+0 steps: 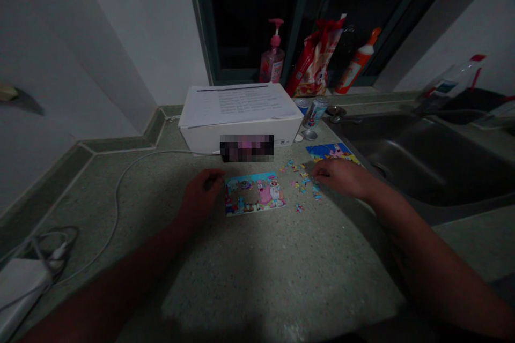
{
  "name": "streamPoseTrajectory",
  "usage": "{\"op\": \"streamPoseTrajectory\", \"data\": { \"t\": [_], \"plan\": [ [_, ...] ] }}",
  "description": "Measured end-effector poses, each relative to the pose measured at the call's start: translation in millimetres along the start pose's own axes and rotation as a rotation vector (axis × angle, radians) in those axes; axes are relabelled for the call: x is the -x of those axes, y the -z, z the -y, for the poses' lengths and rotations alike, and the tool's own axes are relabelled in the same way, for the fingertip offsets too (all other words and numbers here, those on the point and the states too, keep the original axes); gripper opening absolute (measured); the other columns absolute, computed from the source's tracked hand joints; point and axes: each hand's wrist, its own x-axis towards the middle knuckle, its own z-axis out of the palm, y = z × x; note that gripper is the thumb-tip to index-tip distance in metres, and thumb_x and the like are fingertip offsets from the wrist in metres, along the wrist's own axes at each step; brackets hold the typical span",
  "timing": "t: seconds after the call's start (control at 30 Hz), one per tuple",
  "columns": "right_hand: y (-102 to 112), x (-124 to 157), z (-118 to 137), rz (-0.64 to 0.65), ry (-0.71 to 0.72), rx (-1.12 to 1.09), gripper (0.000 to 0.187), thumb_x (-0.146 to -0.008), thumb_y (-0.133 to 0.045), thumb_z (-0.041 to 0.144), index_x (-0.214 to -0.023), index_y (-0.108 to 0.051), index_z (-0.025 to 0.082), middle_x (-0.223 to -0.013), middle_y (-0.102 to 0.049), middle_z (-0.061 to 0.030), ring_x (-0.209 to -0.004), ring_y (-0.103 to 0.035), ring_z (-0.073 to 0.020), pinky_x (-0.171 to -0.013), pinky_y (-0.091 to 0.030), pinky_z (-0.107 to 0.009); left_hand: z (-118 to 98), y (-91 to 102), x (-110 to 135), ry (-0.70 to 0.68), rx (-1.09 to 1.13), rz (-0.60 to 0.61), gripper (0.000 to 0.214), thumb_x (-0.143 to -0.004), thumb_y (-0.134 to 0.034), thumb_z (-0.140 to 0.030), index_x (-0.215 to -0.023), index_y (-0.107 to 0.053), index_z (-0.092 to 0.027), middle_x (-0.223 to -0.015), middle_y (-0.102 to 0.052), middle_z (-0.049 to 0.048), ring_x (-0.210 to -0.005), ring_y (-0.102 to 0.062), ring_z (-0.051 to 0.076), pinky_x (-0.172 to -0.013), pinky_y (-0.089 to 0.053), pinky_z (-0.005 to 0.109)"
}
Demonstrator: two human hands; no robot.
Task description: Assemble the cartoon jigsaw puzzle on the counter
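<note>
A partly assembled jigsaw puzzle [265,195] with cartoon figures lies flat on the speckled counter, with a gap left of its middle. My left hand [203,190] is at its left edge, fingers curled and closed; whether they grip anything is hidden. Loose puzzle pieces [300,185] are scattered to the right of the puzzle. Over their right side hovers my right hand [340,176], its fingers drawn into a pinch; anything between the fingertips is too small to make out. Just behind that hand lies a blue cartoon picture [328,151], partly covered by it.
Behind the puzzle stands a white box [241,112] topped with a printed sheet, a blurred-out object in front. A can [316,112] stands beside it. The metal sink [426,155] is at right. A white cable [116,198] curves across the left counter. Bottles and a red bag [317,59] line the windowsill.
</note>
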Motion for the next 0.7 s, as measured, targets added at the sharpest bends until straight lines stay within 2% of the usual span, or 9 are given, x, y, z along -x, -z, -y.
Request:
{"op": "streamPoseTrajectory", "data": {
  "t": [0.33, 0.7],
  "plan": [
    [-6.2, -2.1, -1.2, -0.012, 0.01, 0.016, 0.023, -0.095, -0.056, 0.024, -0.095, -0.079, 0.024, -0.099, -0.081, -0.0059, -0.091, -0.074, -0.0258, -0.079, -0.052, -0.035, -0.6, -0.2, 0.0, 0.006, -0.015, 0.004, 0.029, -0.086, -0.058, -0.04, -0.102, -0.075, -0.022, -0.106, -0.081, 0.008, -0.1, -0.073, 0.028, -0.096, -0.058, 0.045],
    [-4.8, -0.7, -7.6, 0.009, -0.006, -0.024, 0.022, -0.093, -0.058, 0.025, -0.099, -0.079, 0.025, -0.099, -0.082, -0.0054, -0.09, -0.075, -0.0254, -0.078, -0.055, -0.035, -0.8, 0.0, 0.2, 0.002, -0.002, 0.009, 0.03, -0.085, -0.058, -0.04, -0.102, -0.075, -0.022, -0.105, -0.081, 0.0078, -0.099, -0.073, 0.028, -0.097, -0.058, 0.045]
  ]
}}
